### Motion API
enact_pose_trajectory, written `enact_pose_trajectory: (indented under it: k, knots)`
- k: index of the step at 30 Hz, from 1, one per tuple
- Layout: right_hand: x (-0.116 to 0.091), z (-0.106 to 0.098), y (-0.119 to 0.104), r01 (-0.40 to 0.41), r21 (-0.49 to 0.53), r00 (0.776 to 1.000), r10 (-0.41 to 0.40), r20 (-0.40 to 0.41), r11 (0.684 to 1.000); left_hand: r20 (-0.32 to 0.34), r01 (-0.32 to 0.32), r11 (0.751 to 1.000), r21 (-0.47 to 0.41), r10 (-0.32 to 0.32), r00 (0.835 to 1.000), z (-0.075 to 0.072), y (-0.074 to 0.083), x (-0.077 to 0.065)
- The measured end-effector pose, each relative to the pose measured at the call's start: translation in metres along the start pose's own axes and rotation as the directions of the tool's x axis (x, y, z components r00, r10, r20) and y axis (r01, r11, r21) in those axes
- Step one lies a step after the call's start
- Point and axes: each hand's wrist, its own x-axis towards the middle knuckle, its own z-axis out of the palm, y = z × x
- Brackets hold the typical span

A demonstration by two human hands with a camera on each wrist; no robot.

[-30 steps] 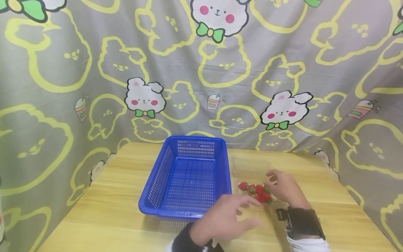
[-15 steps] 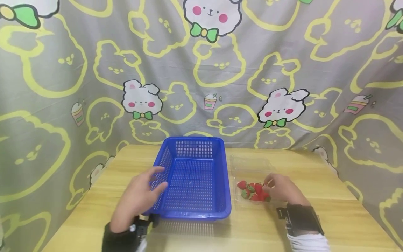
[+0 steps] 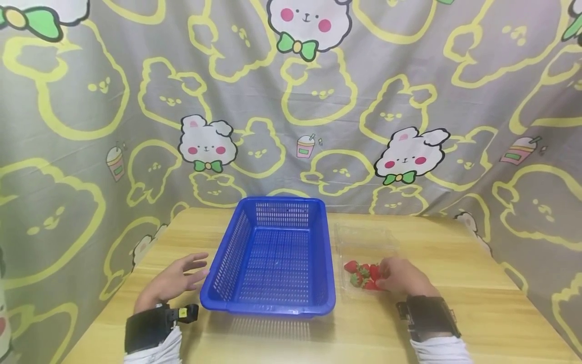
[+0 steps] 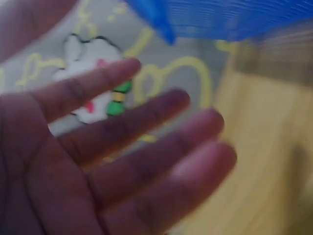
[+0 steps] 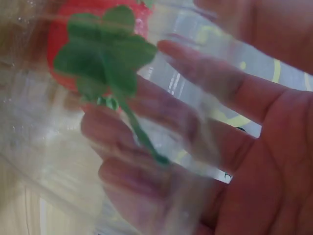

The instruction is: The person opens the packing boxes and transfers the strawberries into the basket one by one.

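A blue plastic basket (image 3: 329,273) with slotted walls stands in the middle of the table, nothing inside it. To its right lies a clear plastic box (image 3: 344,293) holding several red strawberries (image 3: 351,267) with green leaf caps. My right hand (image 3: 404,277) reaches over the box's right end, fingertips at the strawberries. In the right wrist view, its fingers show through the clear plastic, loosely bent beside one strawberry (image 5: 58,54) with a green stem. My left hand (image 3: 177,278) hovers at the basket's left side, fingers spread and holding nothing.
The box's clear lid (image 3: 366,236) is folded back toward the rear of the wooden table (image 3: 254,346). A grey cloth (image 3: 268,96) with rabbit prints hangs behind the table and along both sides.
My left hand has swung from in front of the strawberries, across the basket, to its left side. My right hand has lowered slightly onto the strawberries' right end.
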Motion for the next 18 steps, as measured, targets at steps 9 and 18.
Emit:
enact_pose_trajectory:
  k: [9, 18]
  knots:
    - [0.004, 0.007, 0.0, -0.012, -0.053, 1.0, 0.012, -0.006, 0.998, 0.103, -0.059, 0.992, -0.111, 0.07, 0.992, 0.013, -0.009, 0.02]
    - [0.007, 0.011, 0.003, -0.037, -0.033, 0.999, 0.036, -0.017, 0.999, 0.084, -0.07, 0.997, -0.043, 0.073, 0.994, 0.023, -0.004, 0.031]
